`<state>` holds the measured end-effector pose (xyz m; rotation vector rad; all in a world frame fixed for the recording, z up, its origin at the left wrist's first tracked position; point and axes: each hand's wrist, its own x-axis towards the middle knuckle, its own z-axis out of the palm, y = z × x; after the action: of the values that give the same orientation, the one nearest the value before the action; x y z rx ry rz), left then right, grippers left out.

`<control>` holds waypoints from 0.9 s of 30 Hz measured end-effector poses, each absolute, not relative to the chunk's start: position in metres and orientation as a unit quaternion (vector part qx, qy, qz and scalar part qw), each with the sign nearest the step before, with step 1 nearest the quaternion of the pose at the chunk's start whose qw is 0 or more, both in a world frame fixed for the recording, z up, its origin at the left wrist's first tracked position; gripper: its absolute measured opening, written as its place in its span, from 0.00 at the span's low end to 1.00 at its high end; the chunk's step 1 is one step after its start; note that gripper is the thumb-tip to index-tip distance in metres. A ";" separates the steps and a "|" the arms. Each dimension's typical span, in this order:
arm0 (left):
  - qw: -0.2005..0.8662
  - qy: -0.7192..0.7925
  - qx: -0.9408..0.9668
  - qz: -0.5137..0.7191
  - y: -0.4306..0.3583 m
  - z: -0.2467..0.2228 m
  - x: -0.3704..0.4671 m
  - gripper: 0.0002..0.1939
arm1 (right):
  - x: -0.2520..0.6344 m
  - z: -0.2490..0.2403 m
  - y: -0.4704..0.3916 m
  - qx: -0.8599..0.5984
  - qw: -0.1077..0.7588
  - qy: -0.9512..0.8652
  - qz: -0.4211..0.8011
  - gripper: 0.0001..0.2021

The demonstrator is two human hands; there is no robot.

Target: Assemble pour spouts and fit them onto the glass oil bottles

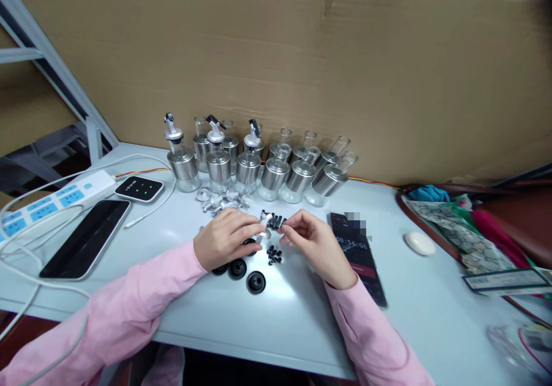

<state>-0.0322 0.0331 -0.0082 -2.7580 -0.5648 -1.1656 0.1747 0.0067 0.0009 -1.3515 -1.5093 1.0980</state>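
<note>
My left hand (226, 238) pinches a small silver pourer spout (263, 226) over the white table (276, 311). Facing it, my right hand (314, 242) holds a tiny black part at its fingertips, close to the spout. Under and beside my left hand lie black round stoppers (256, 282). A heap of small black rings (274, 254) sits between my hands. More silver spouts (222, 201) lie behind my left hand. Both sleeves are pink.
Several glass and steel dispenser bottles (276, 167) line the cardboard wall, three with spouts fitted. A phone showing a timer (360, 262) lies right of my right hand. A tablet (86, 237), power strip (52, 199) and cables are at left; a white oval object (420, 243) and a tray of cloth at right.
</note>
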 end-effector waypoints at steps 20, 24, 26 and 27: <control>0.060 -0.162 -0.907 -0.385 0.028 -0.003 -0.027 0.11 | 0.162 0.003 0.004 -0.480 0.519 -0.548 0.447 0.08; 0.064 -0.161 -0.908 -0.383 0.027 -0.003 -0.027 0.11 | 0.161 0.005 0.003 -0.469 0.551 -0.500 0.475 0.08; 0.067 -0.162 -0.907 -0.382 0.027 -0.003 -0.027 0.11 | 0.161 0.006 0.002 -0.473 0.554 -0.499 0.471 0.07; 0.068 -0.162 -0.907 -0.382 0.027 -0.004 -0.027 0.11 | 0.161 0.007 0.002 -0.473 0.553 -0.501 0.467 0.06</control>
<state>-0.0270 0.0272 -0.0035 -2.7333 -0.4888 -1.1495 0.1614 0.0019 0.0066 -1.1183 -1.1852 1.1047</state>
